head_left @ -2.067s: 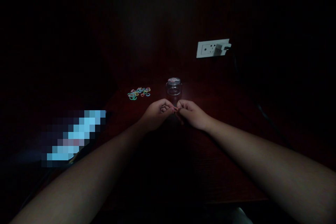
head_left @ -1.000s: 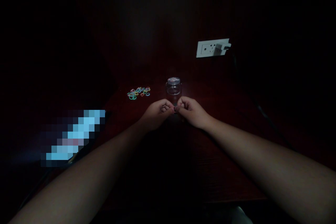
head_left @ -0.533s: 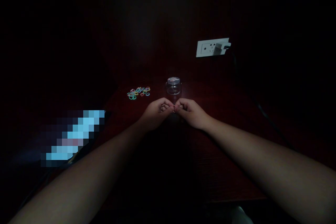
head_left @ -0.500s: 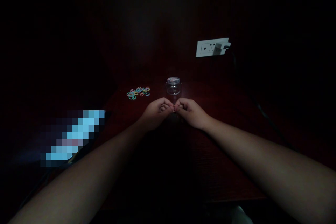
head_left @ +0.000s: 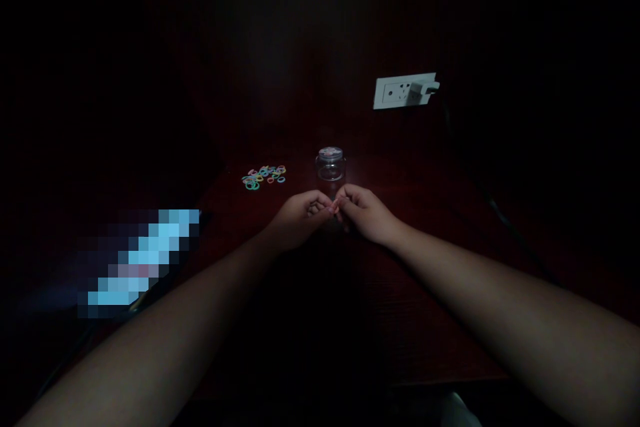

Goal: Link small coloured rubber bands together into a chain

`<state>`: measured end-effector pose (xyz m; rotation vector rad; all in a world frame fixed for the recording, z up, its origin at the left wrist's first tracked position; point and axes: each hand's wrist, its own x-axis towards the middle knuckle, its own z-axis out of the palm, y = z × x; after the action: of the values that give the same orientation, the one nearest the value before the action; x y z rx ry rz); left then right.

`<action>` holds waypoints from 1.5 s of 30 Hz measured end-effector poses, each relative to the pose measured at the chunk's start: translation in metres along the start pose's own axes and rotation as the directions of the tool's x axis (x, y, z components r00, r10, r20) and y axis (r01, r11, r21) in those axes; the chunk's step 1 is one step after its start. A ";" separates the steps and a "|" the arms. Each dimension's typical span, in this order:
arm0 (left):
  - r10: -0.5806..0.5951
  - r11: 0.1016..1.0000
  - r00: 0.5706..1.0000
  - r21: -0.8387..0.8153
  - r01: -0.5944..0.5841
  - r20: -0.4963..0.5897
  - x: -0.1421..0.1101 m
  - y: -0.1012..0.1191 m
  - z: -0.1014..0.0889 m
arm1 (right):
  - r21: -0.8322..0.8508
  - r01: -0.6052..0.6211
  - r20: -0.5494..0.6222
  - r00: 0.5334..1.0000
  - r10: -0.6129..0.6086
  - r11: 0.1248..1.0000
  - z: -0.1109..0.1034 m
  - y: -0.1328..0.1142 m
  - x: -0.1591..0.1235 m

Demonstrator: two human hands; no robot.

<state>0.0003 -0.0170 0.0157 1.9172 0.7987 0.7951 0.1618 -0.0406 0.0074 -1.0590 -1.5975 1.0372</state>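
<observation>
My left hand (head_left: 304, 215) and my right hand (head_left: 367, 213) meet in front of the jar, fingertips touching. Between their pinched thumbs and forefingers is a small pinkish hair tie (head_left: 335, 207), mostly covered by the fingers. Just behind them a clear lidded jar (head_left: 331, 165) stands upright on the dark red table (head_left: 425, 320). Farther left lies a loose pile of small coloured hair ties (head_left: 259, 176), in green, yellow, pink and blue.
A glowing screen, blurred into blocks (head_left: 150, 253), is at the left beside my forearm. On the back wall is a white socket plate (head_left: 393, 91) with a charger plugged in. A dark cable (head_left: 505, 215) runs down the right side. The room is very dark.
My right hand has shifted slightly, its fingers rising and turning over the pinch point. My left hand has barely moved. The jar and the pile are unchanged.
</observation>
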 end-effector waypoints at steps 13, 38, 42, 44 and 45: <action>-0.005 0.975 0.996 -0.222 0.024 0.085 0.003 -0.006 0.001 | 0.090 -0.007 0.006 1.000 0.007 0.996 0.001 0.001 0.001; 0.133 0.991 0.985 0.030 -0.130 -0.106 0.005 -0.001 0.002 | 0.179 -0.052 0.040 0.998 0.046 0.982 -0.001 0.003 0.003; 0.095 0.995 0.986 0.025 -0.092 -0.135 0.005 -0.001 0.001 | 0.190 -0.052 0.056 0.998 0.042 0.980 -0.001 0.003 0.003; 0.078 0.997 0.989 0.019 -0.076 -0.128 0.005 -0.001 0.001 | 0.193 -0.052 0.058 0.997 0.042 0.980 -0.001 0.003 0.002; 0.071 0.997 0.990 0.014 -0.070 -0.122 0.004 -0.001 0.001 | 0.190 -0.053 0.058 0.997 0.042 0.980 -0.001 0.003 0.002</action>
<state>0.0032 -0.0135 0.0152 1.9283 0.8129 0.9615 0.1628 -0.0375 0.0056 -0.9496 -1.4869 1.2343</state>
